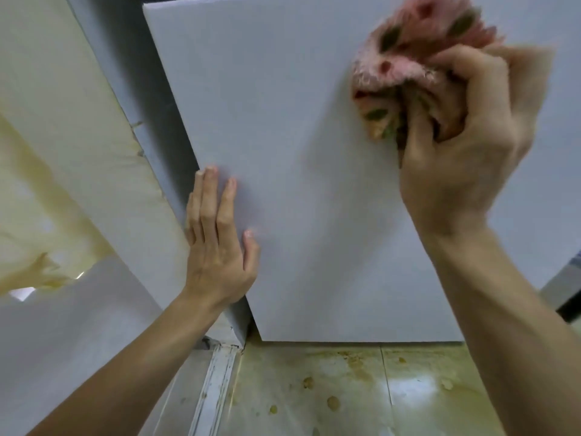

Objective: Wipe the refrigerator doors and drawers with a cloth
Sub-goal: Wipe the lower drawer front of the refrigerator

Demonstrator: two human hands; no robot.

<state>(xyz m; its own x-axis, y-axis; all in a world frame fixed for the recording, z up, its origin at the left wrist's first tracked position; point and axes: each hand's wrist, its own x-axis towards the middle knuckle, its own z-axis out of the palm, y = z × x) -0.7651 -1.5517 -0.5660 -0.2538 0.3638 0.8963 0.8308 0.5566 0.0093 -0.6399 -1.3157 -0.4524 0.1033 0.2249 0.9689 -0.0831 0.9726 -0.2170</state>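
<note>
Cloth on refrigerator door (right hand)

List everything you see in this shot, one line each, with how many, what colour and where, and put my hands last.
refrigerator door: one, white, fills the centre of the view.
cloth: one, pink with green and dark red marks, bunched against the door's upper right.
side panel: one, cream and yellowed, left of the door.
floor tiles: several, beige-yellow with brown stains, below the door.
floor strip: one, white and scuffed, running along the floor at lower centre-left.
left hand: one, flat with straight fingers, resting on the door at its left edge.
right hand: one, motion-blurred, its grip curled round the cloth at upper right.
</note>
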